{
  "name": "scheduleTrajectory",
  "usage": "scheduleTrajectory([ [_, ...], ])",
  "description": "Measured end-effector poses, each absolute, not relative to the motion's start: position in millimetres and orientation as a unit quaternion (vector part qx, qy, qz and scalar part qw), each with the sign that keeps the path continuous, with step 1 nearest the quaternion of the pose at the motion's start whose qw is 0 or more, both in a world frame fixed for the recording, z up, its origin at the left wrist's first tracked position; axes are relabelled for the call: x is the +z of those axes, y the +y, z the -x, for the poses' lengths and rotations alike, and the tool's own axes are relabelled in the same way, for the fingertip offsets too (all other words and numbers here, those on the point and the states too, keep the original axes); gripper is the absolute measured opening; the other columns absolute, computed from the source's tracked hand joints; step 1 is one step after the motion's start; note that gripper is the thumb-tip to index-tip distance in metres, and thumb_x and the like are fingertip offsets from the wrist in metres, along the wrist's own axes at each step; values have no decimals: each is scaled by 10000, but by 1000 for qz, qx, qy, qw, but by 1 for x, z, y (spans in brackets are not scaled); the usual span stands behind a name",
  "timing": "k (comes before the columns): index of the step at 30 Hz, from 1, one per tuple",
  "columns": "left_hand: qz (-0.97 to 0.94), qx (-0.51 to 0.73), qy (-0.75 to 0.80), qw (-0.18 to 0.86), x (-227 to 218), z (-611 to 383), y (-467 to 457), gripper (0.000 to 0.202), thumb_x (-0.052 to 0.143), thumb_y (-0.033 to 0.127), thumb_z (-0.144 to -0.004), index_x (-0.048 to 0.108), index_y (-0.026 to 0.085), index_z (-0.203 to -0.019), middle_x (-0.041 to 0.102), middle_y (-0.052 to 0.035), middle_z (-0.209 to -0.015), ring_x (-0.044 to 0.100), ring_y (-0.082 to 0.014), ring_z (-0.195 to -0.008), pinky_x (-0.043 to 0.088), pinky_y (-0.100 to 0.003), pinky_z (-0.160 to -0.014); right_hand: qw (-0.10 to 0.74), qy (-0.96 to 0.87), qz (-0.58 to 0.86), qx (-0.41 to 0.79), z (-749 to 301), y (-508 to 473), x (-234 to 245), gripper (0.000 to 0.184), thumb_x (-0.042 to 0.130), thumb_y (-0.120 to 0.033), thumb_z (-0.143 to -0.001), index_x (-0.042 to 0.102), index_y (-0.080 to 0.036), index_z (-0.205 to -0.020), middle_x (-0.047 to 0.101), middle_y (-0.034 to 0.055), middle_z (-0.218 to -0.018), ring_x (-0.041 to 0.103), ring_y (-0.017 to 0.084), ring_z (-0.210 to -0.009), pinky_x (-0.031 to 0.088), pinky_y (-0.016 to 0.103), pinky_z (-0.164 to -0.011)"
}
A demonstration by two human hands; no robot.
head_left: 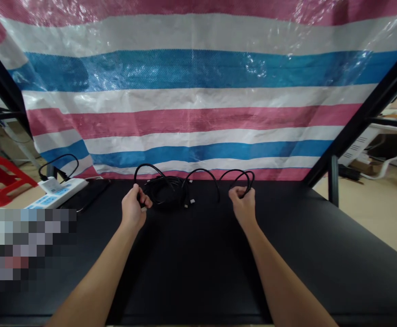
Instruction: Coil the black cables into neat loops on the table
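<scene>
Grips on both sides are closed. The left hand (135, 210) curls around a black cable (154, 169), with a small pale plug end (143, 209) just showing at its fingers, while the right hand (242, 205) clenches a narrow cable loop (242, 178) near its top. Between them, a tangled cable bundle (167, 193) lies on the black counter (198, 277) near its far edge, with two small connectors (189, 202) poking out on its right side. A cable arc (201, 175) rises beside the bundle toward the right hand; that hand's hold appears to keep the nearby loops lifted clear of the tangle. Whether this is one cable or several cannot be told.

At the far left of the counter, a white power strip (62, 191) sits with a black cord (58, 162) looping up from it, probably placed there to keep its sockets within reach. A flat black slab (87, 195) lies just beside it, too dark to identify. A striped woven plastic tarp (191, 120) hangs behind the counter from a black metal frame (372, 111), apparently as a backdrop. Farther left, a red plastic stool (4, 179) stands on the floor.
</scene>
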State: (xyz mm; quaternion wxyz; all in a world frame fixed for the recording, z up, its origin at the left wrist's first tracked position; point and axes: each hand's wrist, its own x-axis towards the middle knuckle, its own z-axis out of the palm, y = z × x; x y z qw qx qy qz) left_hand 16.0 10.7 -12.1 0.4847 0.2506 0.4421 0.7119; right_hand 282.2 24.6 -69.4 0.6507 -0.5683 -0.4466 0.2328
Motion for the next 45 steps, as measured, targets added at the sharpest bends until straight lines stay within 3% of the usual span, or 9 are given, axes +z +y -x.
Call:
scheduleTrajectory([
  [3,-275,696,443,494,-12,-23,10,325,492,261,-828,422,182,-520,322,64,-390,347,-71,-342,288,-175,-356,625,-441,624,158,-273,22,-65,499,778,-443,-435,494,-223,-781,486,-55,-654,503,153,-615,433,312,-611],
  [8,-365,675,441,466,-6,-29,17,312,546,295,-772,452,186,-495,344,55,-384,343,-77,-352,279,-200,-371,628,-371,657,189,-273,21,-55,292,643,-449,-623,437,-242,-618,514,-36,-522,497,156,-528,390,292,-543],
  [15,-401,674,516,344,-12,-43,30,232,626,339,-626,566,181,-467,547,-6,-531,508,-135,-587,417,-275,-619,715,-235,512,413,-268,19,-39,479,574,-674,-672,397,-238,-580,308,-103,-362,273,83,-340,165,205,-332],
  [24,-460,643,542,284,-23,-64,11,285,621,374,-630,563,195,-416,664,-66,-823,618,-208,-809,482,-314,-736,668,-259,340,609,-270,15,-44,664,320,-864,-669,185,-235,-505,143,-93,-364,168,76,-357,204,217,-338],
  [27,-510,600,563,250,-24,-73,2,305,604,380,-669,586,204,-420,678,-61,-835,634,-200,-766,500,-315,-698,668,-300,278,622,-266,11,-47,673,411,-877,-606,239,-234,-506,205,-81,-395,218,82,-388,221,225,-363],
  [30,-519,585,574,242,-28,-84,-4,247,591,342,-688,644,216,-482,695,-55,-839,648,-201,-750,518,-332,-706,655,-348,217,635,-260,6,-47,611,667,-707,-548,292,-226,-517,278,-73,-434,254,79,-422,237,224,-389],
  [36,-395,642,501,425,-42,-104,-6,108,687,284,-635,706,196,-575,719,-83,-925,658,-252,-938,482,-403,-906,625,-370,209,655,-257,2,-47,469,738,-284,-562,278,-214,-510,242,-91,-401,237,65,-405,230,205,-392],
  [40,-280,630,390,611,-41,-108,-8,192,748,305,-628,728,146,-733,714,-92,-813,678,-247,-869,534,-400,-816,633,-347,279,633,-256,6,-48,474,733,-392,-582,296,-226,-500,184,-115,-350,189,58,-357,209,203,-364],
  [45,-278,646,336,626,-39,-106,-8,244,776,304,-630,726,149,-813,718,-65,-818,681,-187,-754,551,-312,-687,657,-357,485,452,-245,12,-52,442,713,-507,-575,372,-233,-508,348,-89,-357,301,68,-348,242,222,-373],
])
